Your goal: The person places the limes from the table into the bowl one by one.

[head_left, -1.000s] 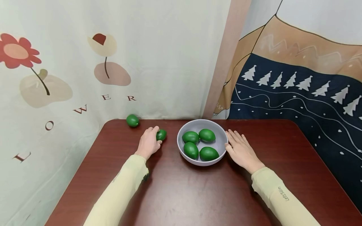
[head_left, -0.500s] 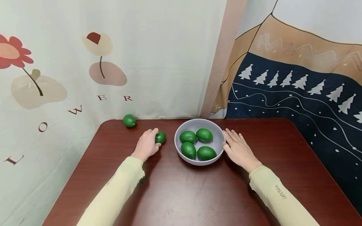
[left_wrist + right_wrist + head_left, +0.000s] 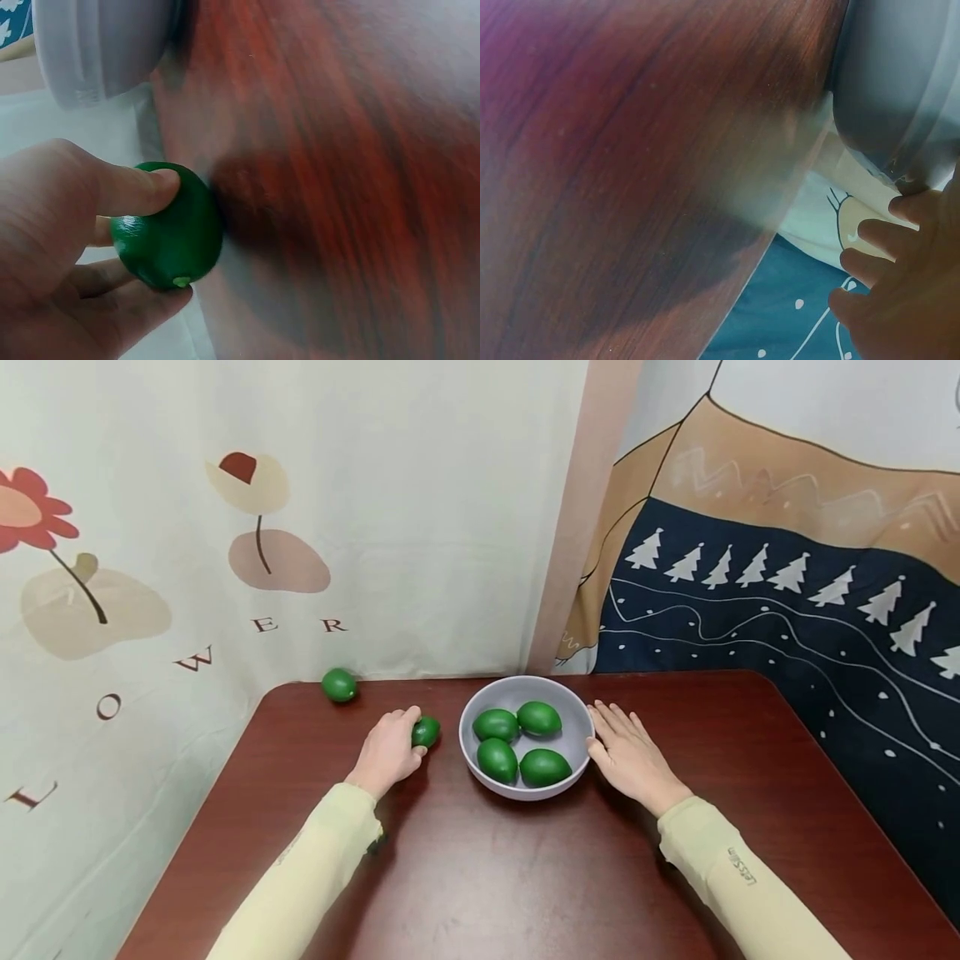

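My left hand [image 3: 387,746] pinches a green lime [image 3: 426,732] just left of the grey bowl [image 3: 576,727]. In the left wrist view the thumb lies on top of that lime [image 3: 176,240], with fingers on its other side and its stem nub showing. Several more limes [image 3: 545,768] lie inside the bowl. At the bowl's right side my right hand [image 3: 633,760] rests with straight fingers, its fingertips touching the wall. The right wrist view shows a finger against the bowl's outside [image 3: 900,82].
Another lime [image 3: 340,685] sits at the table's back left edge. The dark red wooden table [image 3: 495,877] ends at the back against a pale curtain [image 3: 420,527] with printed flowers. A navy cloth [image 3: 720,618] with printed trees hangs at the right.
The head view has shifted a little. My left hand, still gripping the lime, has moved slightly toward the bowl and nearer to me. The right hand stays at the bowl.
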{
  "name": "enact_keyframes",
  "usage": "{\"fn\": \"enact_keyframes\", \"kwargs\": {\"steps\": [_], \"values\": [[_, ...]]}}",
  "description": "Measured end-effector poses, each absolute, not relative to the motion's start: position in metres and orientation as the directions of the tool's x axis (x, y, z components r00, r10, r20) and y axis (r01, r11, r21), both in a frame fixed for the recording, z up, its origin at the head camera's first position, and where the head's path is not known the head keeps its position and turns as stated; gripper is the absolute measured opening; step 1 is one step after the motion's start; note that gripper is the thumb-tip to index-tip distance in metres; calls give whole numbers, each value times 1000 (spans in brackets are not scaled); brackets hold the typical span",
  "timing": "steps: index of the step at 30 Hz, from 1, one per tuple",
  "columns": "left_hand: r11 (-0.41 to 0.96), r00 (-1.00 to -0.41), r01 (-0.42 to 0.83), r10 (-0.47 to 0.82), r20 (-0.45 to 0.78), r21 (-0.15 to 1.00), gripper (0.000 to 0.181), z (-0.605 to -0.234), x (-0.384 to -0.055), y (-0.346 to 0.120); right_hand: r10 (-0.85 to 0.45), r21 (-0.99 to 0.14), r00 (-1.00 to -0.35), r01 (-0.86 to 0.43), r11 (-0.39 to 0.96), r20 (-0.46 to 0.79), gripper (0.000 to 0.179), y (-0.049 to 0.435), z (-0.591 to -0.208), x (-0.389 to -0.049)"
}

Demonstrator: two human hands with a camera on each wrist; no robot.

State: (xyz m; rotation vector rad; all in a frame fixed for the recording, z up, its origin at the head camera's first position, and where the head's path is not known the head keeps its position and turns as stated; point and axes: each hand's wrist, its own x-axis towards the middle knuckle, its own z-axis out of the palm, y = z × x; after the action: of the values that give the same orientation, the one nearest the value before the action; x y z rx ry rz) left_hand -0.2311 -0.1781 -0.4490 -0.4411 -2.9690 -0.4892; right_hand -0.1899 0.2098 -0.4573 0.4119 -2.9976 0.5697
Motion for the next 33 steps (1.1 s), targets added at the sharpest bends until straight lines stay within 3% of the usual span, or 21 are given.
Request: {"fn": "enact_keyframes", "kwargs": {"steps": [15,33], "values": [[902,-973,228,201,111,366,40,-445,-230,-175,-250,-348,-962,-274,897,115,61,209,-459,-191],[870,-937,305,203,283,387,41,-426,-223,-160,-252,-348,-960,-279,895,121,61,211,-459,-191]]}}
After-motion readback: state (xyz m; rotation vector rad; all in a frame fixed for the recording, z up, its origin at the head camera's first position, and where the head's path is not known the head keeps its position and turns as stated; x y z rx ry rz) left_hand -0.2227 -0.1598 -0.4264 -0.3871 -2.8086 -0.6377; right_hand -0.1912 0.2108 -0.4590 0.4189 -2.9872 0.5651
